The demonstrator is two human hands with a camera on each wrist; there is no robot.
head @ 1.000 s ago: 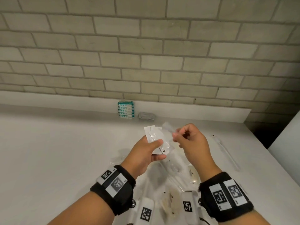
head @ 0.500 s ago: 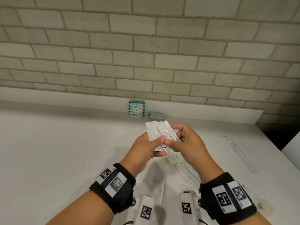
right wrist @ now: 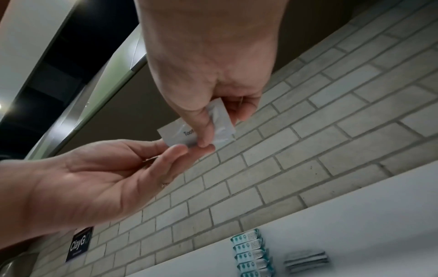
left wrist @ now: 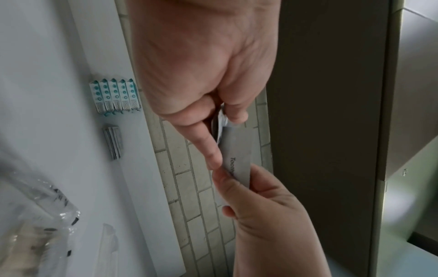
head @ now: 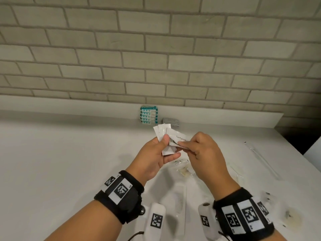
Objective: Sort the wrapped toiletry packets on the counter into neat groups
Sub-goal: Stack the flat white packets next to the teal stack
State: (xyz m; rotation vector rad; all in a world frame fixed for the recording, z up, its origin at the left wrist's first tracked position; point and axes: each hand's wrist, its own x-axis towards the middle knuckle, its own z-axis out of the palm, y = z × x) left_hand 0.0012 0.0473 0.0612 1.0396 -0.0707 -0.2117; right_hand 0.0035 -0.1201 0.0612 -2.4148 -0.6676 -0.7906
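On the white counter (head: 69,162), teal packets (head: 149,114) and grey packets (head: 171,121) sit side by side at the backsplash.

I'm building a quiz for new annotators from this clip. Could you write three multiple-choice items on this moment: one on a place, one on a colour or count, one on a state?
1. Where does the stack of teal-and-white packets sit?
A. At the back of the counter by the wall
B. In the left hand
C. At the counter's front edge

2. How many teal-and-white packets are in that stack?
A. Two
B. Five
C. Nine

3. What is the right hand doing?
A. Lying flat on the counter
B. Hanging idle, holding nothing
C. Pinching the packet printed "Toothpaste"

Answers:
1 A: the stack lies against the low white ledge, beside the grey packets.
2 B: five show in the left wrist view.
3 C: thumb and fingers grip its end, while the left hand holds a fan of white packets.
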